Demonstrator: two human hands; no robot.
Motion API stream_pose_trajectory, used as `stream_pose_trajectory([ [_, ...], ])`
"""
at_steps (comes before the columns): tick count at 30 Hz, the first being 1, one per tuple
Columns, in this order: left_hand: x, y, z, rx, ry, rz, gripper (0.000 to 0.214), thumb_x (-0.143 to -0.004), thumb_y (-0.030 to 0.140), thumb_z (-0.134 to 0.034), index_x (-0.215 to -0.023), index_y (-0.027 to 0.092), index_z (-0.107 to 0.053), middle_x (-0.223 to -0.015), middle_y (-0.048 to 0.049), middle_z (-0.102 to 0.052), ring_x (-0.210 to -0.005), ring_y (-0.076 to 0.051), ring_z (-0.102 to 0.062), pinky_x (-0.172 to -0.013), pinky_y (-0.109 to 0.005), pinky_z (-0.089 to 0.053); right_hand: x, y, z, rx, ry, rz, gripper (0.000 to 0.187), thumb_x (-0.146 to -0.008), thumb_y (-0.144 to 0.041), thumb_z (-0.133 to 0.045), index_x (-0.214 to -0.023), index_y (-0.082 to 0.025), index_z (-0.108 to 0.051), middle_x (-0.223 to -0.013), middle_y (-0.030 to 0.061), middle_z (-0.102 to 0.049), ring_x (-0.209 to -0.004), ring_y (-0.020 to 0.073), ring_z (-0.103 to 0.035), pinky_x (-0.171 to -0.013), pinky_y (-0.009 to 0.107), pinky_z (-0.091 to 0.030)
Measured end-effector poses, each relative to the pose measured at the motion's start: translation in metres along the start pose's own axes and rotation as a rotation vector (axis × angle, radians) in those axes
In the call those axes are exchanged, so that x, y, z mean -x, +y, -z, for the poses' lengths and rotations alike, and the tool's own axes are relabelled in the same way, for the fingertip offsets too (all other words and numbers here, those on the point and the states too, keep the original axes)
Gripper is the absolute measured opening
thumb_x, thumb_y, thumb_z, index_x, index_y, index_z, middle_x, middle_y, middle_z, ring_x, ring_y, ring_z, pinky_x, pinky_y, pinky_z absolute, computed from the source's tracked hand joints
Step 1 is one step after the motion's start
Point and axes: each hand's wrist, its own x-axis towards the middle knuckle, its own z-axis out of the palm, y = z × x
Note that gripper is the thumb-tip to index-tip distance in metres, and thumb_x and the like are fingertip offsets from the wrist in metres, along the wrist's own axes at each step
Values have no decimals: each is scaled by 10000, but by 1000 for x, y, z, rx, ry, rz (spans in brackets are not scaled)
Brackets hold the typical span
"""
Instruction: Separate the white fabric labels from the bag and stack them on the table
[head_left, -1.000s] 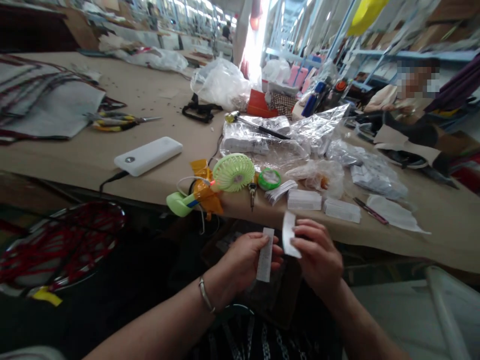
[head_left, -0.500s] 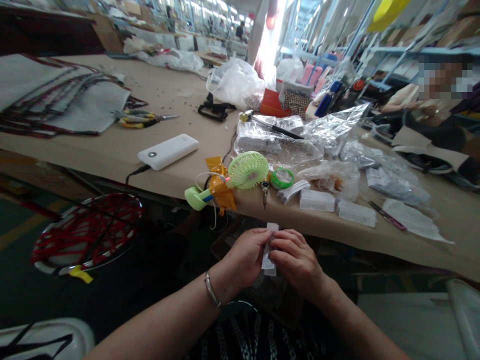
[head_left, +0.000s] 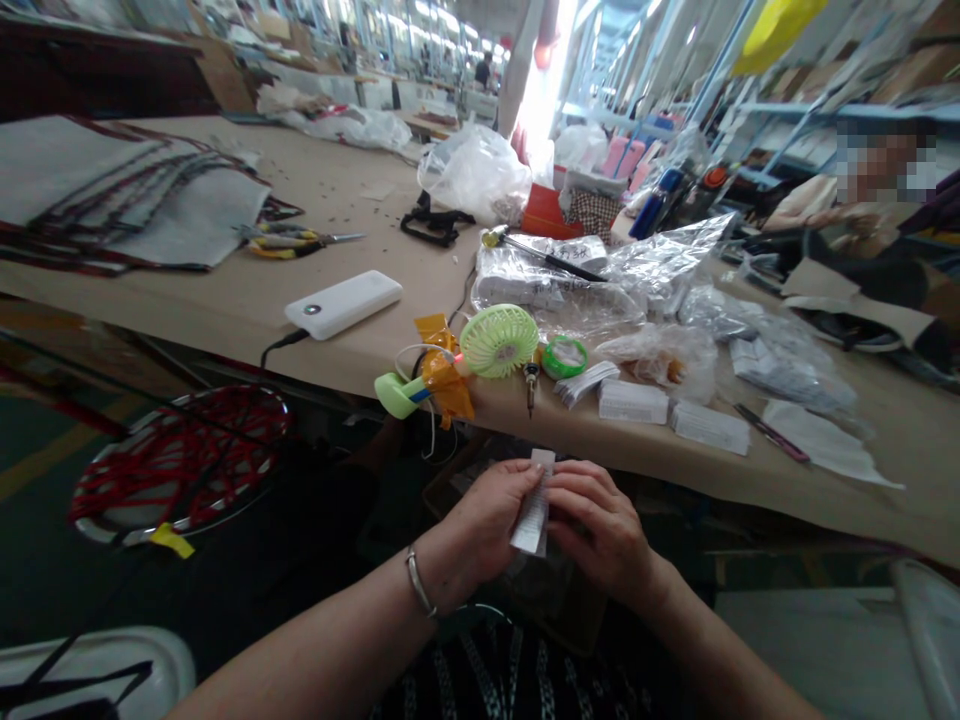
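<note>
Below the table's front edge, my left hand (head_left: pixel 484 520) and my right hand (head_left: pixel 596 525) meet over my lap. Both pinch the same narrow white label strip (head_left: pixel 534 508), which stands nearly upright between their fingertips. Just beyond the hands, on the tan table (head_left: pixel 247 300), lie small stacks of white labels (head_left: pixel 634 401), a green hand fan (head_left: pixel 480 350) wrapped with orange tape, and a green tape roll (head_left: pixel 564 357).
A white power bank (head_left: pixel 343 303) with a cable, scissors (head_left: pixel 296 240), folded fabric (head_left: pixel 112 200) and several clear plastic bags (head_left: pixel 592 270) lie on the table. A basket of red cord (head_left: pixel 176 460) sits on the floor at left. Another person (head_left: pixel 862 210) sits at far right.
A second ago each hand held its own white strip apart. The hands have come together and now hold the strips as one. The view has shifted slightly left.
</note>
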Motion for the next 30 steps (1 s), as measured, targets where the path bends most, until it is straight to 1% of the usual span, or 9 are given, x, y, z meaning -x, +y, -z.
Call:
stream_pose_trajectory([
  [4,7,6,-1,-132,-34,129,159,-817,260,-524,-858,126,-600,-616,-25,-589,-500,-133,-577,-549,-295,-485,4,11,2,-324,161,-433,253,-812,-234,-560,-1063,-203,-560,-1007,79,-616,-977,208,-579,-863,383,-475],
  [7,11,7,-2,-196,-117,167,165,-809,295,-540,-837,137,-579,-635,-19,-577,-508,-126,-580,-519,-261,-467,2,24,0,-799,7,-683,361,-784,-290,-606,-1130,-220,-532,-1024,57,-625,-917,172,-609,-822,326,-493],
  [9,13,5,-2,-226,-166,168,173,-801,309,-549,-808,138,-572,-642,-18,-573,-505,-116,-572,-487,-229,-441,-1,29,-1,-1069,-122,-725,418,-746,-321,-649,-1136,-219,-541,-1067,62,-620,-929,174,-608,-829,324,-486],
  [12,13,2,-1,-281,-192,173,200,-791,323,-559,-779,125,-578,-610,-19,-569,-471,-101,-547,-450,-207,-402,-5,31,-3,-1263,-247,-736,443,-705,-339,-689,-1104,-187,-569,-1074,77,-614,-933,182,-600,-827,318,-475],
  [18,13,-2,0,-319,-134,142,199,-763,325,-587,-815,133,-566,-570,-7,-564,-443,-94,-526,-426,-195,-376,-10,25,-10,-1406,-225,-756,256,-705,-278,-693,-927,-180,-610,-1088,57,-586,-938,169,-582,-811,291,-459],
  [21,13,-3,-1,-339,-121,128,169,-768,300,-571,-818,139,-555,-557,4,-556,-438,-90,-522,-422,-189,-378,-12,23,-11,-1405,-209,-796,225,-687,-277,-707,-866,-183,-608,-1083,47,-581,-931,169,-578,-803,286,-456],
  [24,12,-2,-1,-341,-121,108,177,-777,308,-561,-801,133,-556,-561,8,-547,-447,-85,-519,-427,-187,-380,-12,20,-10,-1251,-187,-813,280,-718,-299,-675,-971,-208,-599,-1024,38,-598,-837,150,-585,-739,266,-470],
  [27,13,2,-1,-336,-98,64,182,-782,309,-555,-769,128,-552,-569,4,-546,-463,-84,-522,-437,-187,-380,-12,16,-8,-934,-111,-759,347,-765,-316,-628,-1096,-239,-557,-960,27,-605,-769,137,-577,-696,253,-474],
  [30,13,6,0,-324,-74,39,164,-794,290,-538,-767,129,-550,-557,6,-544,-454,-78,-515,-446,-187,-381,-12,11,-5,-546,-41,-612,335,-797,-309,-589,-1121,-230,-554,-1027,50,-583,-912,178,-565,-823,300,-455],
])
